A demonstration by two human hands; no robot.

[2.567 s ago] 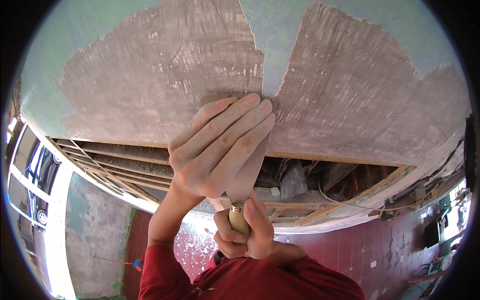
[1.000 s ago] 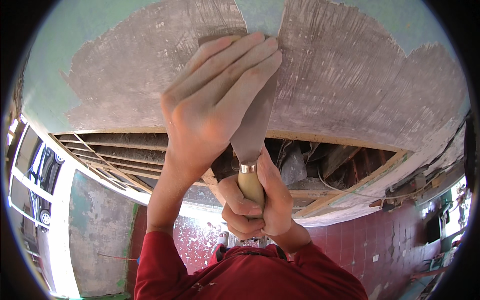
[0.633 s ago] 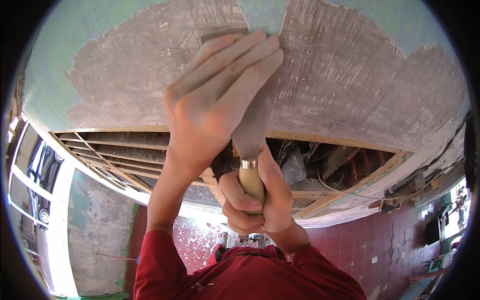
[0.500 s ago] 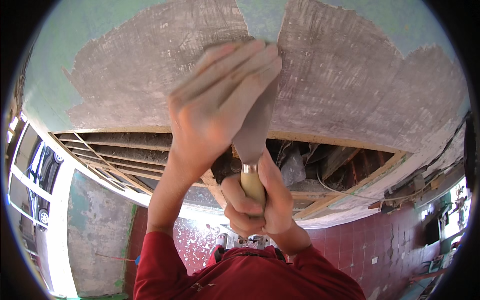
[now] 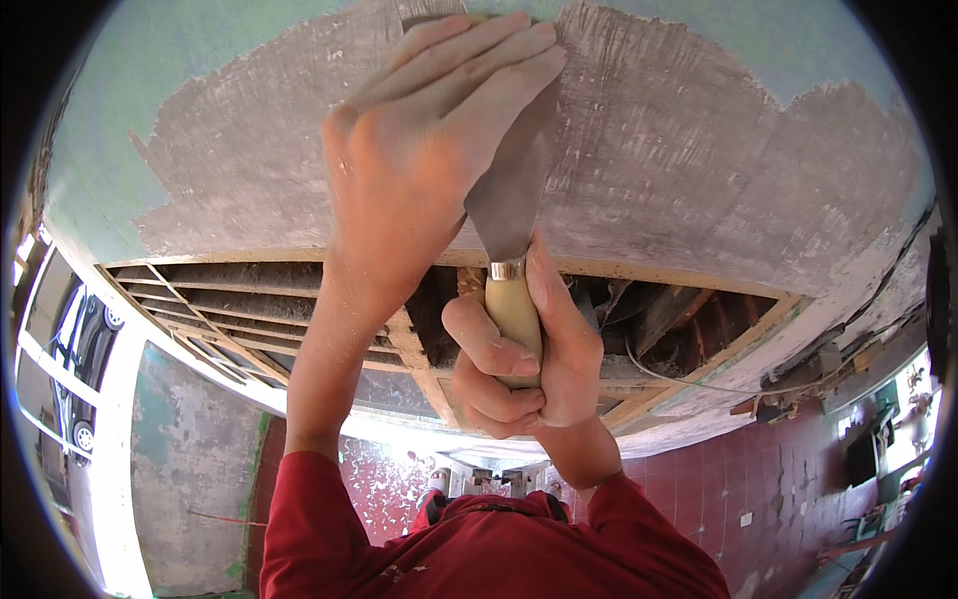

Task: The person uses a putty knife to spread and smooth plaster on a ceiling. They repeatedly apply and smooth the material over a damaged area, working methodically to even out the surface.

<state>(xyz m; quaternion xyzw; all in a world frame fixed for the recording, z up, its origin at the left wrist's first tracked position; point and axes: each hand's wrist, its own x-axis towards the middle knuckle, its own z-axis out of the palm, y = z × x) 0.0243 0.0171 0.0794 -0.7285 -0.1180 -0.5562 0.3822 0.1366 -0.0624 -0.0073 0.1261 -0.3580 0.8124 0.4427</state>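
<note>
I look up at a ceiling (image 5: pixel 699 170) where pale green paint has been scraped off down to grey plaster. My right hand (image 5: pixel 529 359) grips the wooden handle of a metal scraper (image 5: pixel 509 210), whose blade points up against the ceiling. My left hand (image 5: pixel 419 160) lies flat over the blade, fingers stretched and pressing it to the plaster. The blade's tip is hidden under those fingers. Both arms wear red sleeves.
Below the scraped patch an opening (image 5: pixel 639 319) shows wooden laths, beams and loose wires. Remaining green paint (image 5: pixel 200 60) edges the scraped area. A window (image 5: pixel 50 349) is at the left, dark red wall tiles (image 5: pixel 778 479) at the lower right.
Both hands and the scraper have moved upward along the ceiling since the earliest frame; the left hand's fingers now reach the top of the scraped patch.
</note>
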